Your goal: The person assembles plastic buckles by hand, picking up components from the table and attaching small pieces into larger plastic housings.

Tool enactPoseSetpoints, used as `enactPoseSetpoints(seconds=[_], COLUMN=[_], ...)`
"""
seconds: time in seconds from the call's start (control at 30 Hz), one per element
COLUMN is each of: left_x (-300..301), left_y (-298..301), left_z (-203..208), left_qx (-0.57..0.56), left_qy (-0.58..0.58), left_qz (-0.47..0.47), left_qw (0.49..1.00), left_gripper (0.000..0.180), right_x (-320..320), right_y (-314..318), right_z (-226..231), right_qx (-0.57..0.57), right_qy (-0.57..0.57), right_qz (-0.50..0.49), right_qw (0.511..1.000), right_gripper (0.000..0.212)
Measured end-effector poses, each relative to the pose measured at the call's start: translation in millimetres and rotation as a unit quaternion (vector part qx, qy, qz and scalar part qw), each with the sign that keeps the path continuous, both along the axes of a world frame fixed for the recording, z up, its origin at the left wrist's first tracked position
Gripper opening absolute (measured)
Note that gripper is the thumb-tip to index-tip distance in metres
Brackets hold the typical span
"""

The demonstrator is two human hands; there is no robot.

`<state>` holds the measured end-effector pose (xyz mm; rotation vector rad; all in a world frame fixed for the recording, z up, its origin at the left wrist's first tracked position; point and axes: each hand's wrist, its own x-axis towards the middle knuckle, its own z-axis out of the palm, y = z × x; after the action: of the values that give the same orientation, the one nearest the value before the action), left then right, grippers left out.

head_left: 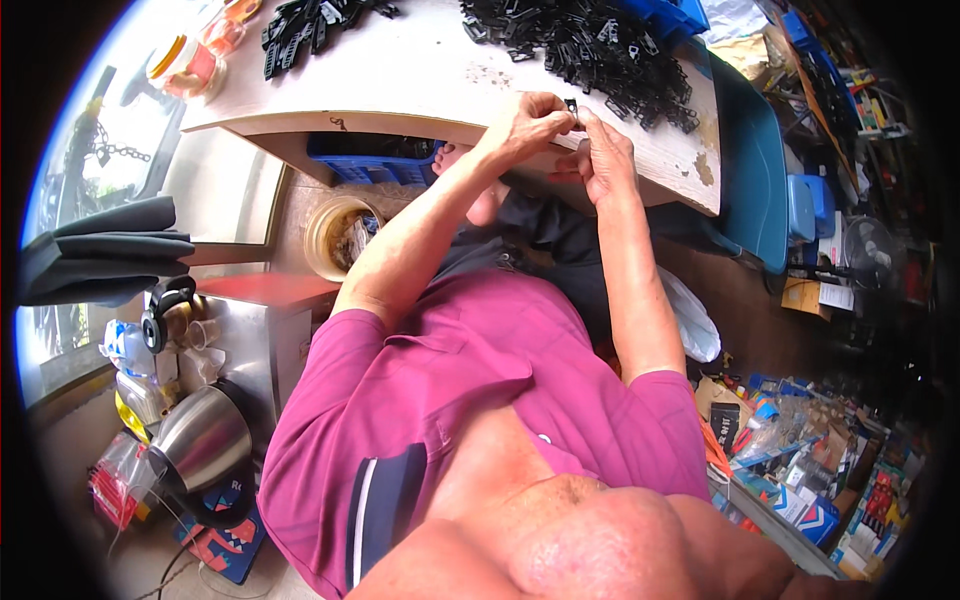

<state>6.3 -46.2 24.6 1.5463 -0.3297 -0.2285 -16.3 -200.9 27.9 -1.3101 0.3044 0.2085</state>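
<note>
Close together at the near edge of the white worktable (pixel 420 75), both my hands meet around a small black plastic part (pixel 572 106). My left hand (pixel 528 126) is closed, thumb and fingertips pinching this part from the left. From the other side my right hand (pixel 606 162) pinches it too, its other fingers curled. Just beyond them lies a large heap of similar black plastic parts (pixel 590 50). A smaller pile of black parts (pixel 310 28) is spread farther left. Something thin and red shows beside my right hand's lower fingers; I cannot make out what it is.
Jars with orange lids (pixel 184 68) stand at the table's left corner. A blue crate (pixel 375 160) sits under the tabletop, near a round bin (pixel 340 235). At the left is a steel kettle (pixel 205 435). A teal chair or panel (pixel 750 170) borders the right side.
</note>
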Motion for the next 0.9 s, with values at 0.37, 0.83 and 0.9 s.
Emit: enactPoseSetpoints(seconds=[0.37, 0.83, 0.9], left_x=[-4.3, 47.0, 80.7], left_y=[-6.9, 132.1, 182.7], left_z=[-17.1, -2.5, -3.6], left_qx=[-0.033, 0.365, 0.414], left_qy=[-0.001, -0.29, -0.411], left_qz=[0.163, 0.467, 0.503], left_qw=[0.986, 0.751, 0.638], left_gripper=[0.03, 0.025, 0.04], right_x=[-0.6, 7.7, 9.5], right_y=[19.3, 27.0, 30.2], right_z=[-3.4, 7.3, 6.5], right_qx=[0.005, 0.083, 0.084], right_qy=[0.024, -0.064, -0.068], right_qz=[-0.029, -0.083, -0.067], right_qw=[0.999, 0.991, 0.992], right_gripper=[0.034, 0.012, 0.012])
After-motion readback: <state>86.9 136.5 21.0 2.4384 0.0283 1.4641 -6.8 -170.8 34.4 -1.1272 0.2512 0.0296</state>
